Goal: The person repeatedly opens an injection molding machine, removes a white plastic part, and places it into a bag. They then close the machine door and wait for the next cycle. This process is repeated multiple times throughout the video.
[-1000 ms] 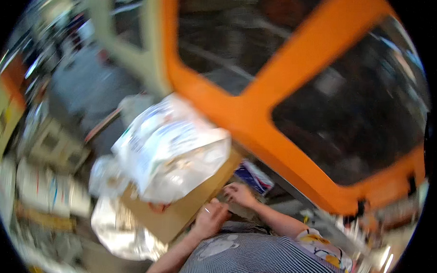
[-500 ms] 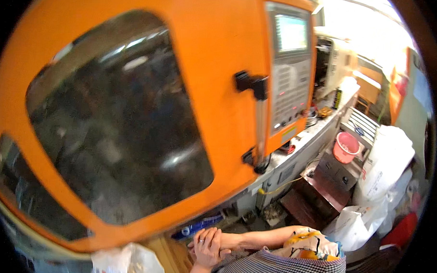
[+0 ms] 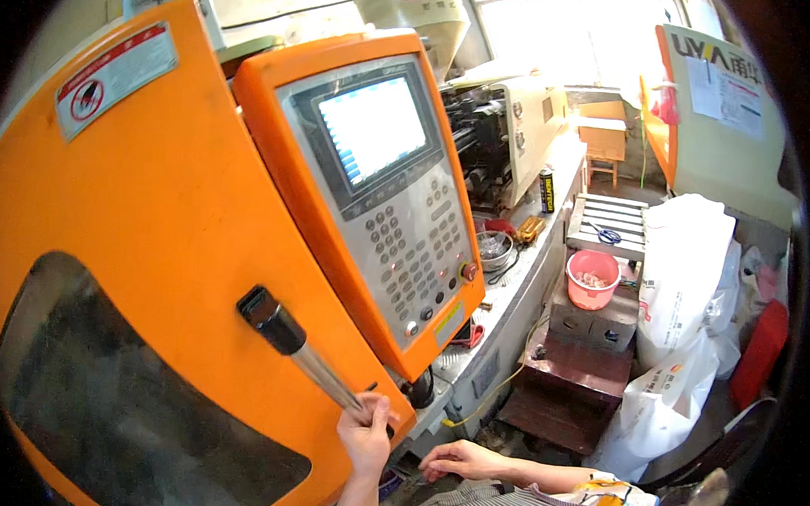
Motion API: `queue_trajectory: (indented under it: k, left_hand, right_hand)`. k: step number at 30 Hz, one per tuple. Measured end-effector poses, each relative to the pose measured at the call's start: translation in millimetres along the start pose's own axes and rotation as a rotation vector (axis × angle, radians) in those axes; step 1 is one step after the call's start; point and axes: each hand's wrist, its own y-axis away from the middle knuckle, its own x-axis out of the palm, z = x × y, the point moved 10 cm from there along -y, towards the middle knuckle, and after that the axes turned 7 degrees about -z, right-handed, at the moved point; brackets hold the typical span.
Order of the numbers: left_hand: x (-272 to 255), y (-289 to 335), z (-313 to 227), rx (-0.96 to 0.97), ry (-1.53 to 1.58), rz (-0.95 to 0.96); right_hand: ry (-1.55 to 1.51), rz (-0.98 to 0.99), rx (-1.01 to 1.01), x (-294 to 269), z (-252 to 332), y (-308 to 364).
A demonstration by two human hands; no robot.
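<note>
My left hand (image 3: 367, 437) is closed around the lower end of a metal bar handle (image 3: 328, 373) with black end mounts. This handle is fixed on the orange door (image 3: 187, 245) of a large machine, and a dark window (image 3: 132, 395) fills the door's lower left. To the right and lower, my right hand (image 3: 463, 458) hangs free in front of my checked apron, fingers loosely bent and apart, holding nothing. Just right of the handle stands the machine's control panel (image 3: 405, 253) with a lit screen and rows of buttons.
A ledge (image 3: 511, 292) right of the panel bears a metal bowl (image 3: 494, 249) and a dark can (image 3: 547, 190). Beyond are brown steps (image 3: 579, 366), a pink bucket (image 3: 592, 282) with small pieces, blue-handled scissors (image 3: 606, 234) and large white sacks (image 3: 681, 280).
My hands were together low in front of me. The left hand has since moved up onto the door handle, apart from the right. The view has swung to the right.
</note>
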Motion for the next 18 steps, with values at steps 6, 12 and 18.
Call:
queue_trajectory:
  k: [6,12,18]
  left_hand:
    - [0.9,-2.6,-2.8,-0.093,0.12,-0.02]
    - [-1.6,0.3,6.3,-0.153,0.098,-0.017]
    - [-52.7,15.3,-14.4,-0.133,0.05,-0.154]
  right_hand:
    - [0.069,-0.093,0.006,-6.3,-16.4,-6.6]
    - [0.147,0.114,-0.115,61.1,-9.1,-16.1]
    - [0.156,0.236,-0.005,71.8,-38.7,-12.5]
